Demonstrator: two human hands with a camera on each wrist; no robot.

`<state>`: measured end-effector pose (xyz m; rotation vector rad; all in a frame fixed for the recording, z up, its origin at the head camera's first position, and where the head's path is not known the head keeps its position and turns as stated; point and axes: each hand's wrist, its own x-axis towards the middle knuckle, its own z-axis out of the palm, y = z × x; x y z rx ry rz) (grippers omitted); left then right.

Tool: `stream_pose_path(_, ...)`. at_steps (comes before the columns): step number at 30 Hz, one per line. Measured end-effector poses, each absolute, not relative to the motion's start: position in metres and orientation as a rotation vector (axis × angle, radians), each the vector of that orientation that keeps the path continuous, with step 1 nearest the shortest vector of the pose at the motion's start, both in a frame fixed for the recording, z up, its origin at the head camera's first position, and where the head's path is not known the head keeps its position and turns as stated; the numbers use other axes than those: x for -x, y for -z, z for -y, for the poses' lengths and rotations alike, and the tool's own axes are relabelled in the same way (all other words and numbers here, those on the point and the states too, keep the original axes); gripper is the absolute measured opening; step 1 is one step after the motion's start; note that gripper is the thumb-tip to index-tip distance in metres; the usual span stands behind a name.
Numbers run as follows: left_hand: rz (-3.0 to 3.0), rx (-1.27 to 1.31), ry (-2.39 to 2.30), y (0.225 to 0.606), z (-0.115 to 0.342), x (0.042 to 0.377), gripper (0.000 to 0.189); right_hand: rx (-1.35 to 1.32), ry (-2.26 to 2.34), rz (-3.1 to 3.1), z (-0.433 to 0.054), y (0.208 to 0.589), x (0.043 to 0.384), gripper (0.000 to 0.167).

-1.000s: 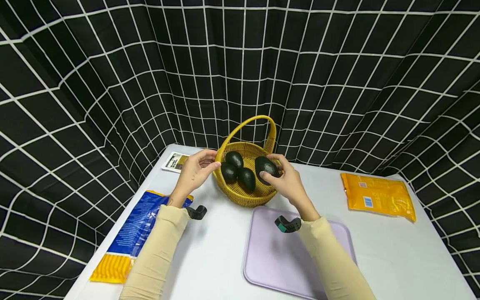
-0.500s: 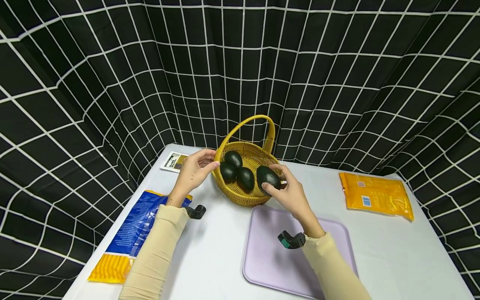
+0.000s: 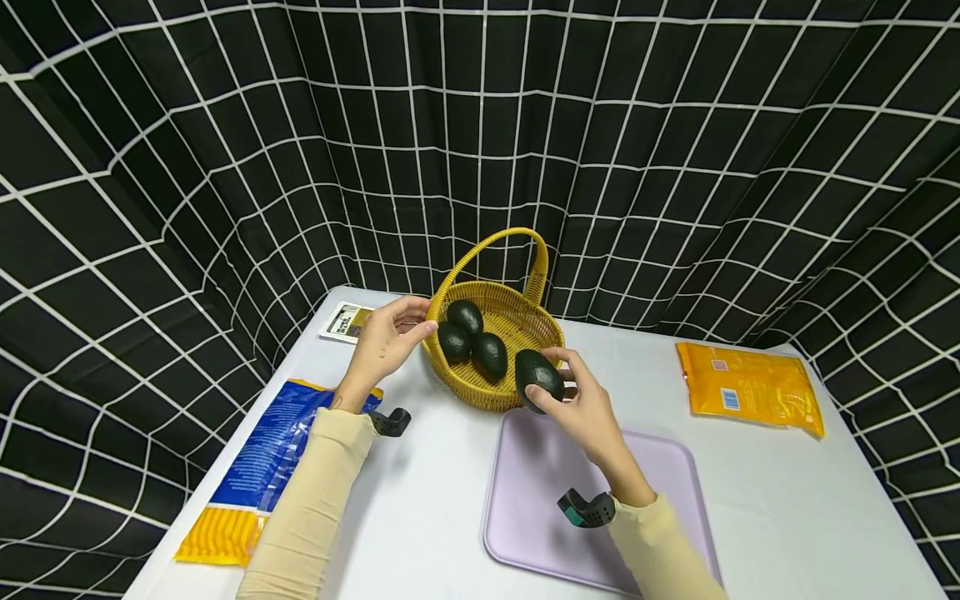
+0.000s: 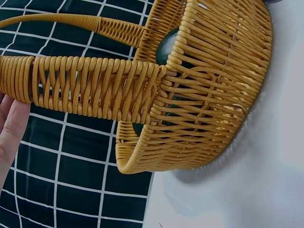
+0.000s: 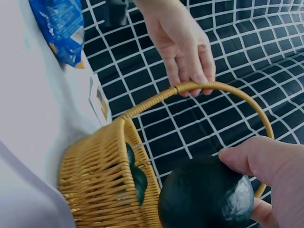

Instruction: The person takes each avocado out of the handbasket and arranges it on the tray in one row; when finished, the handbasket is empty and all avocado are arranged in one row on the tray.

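Observation:
A yellow wicker basket (image 3: 480,398) stands at the back of the table, with three dark green avocados (image 3: 490,357) grouped in its left half. My left hand (image 3: 390,343) pinches the side of the basket's arched handle (image 4: 90,88) between thumb and fingers, which the right wrist view shows from across. My right hand (image 3: 581,400) grips another avocado (image 3: 537,379), thumb on the near side and fingers around the far side. This avocado is at the basket's front right rim, above the back edge of a lilac tray (image 3: 540,517).
A blue and yellow packet (image 3: 270,450) lies on the left under my left forearm. Behind my left hand is a small white packet (image 3: 341,323). An orange packet (image 3: 750,387) lies at the right. A black gridded curtain (image 3: 637,167) surrounds the table.
My right hand has brought its avocado out of the basket's right side, toward me and the tray. My left hand has stayed at the handle.

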<state>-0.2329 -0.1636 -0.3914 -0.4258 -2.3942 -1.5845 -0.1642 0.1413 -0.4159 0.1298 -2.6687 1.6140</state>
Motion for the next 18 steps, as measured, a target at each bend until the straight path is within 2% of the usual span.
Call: stream_pose_path(18, 2.405, 0.432, 1.572, 0.39, 0.163, 0.231, 0.03, -0.117, -1.603, 2.722, -0.148, 0.44, 0.134, 0.054)
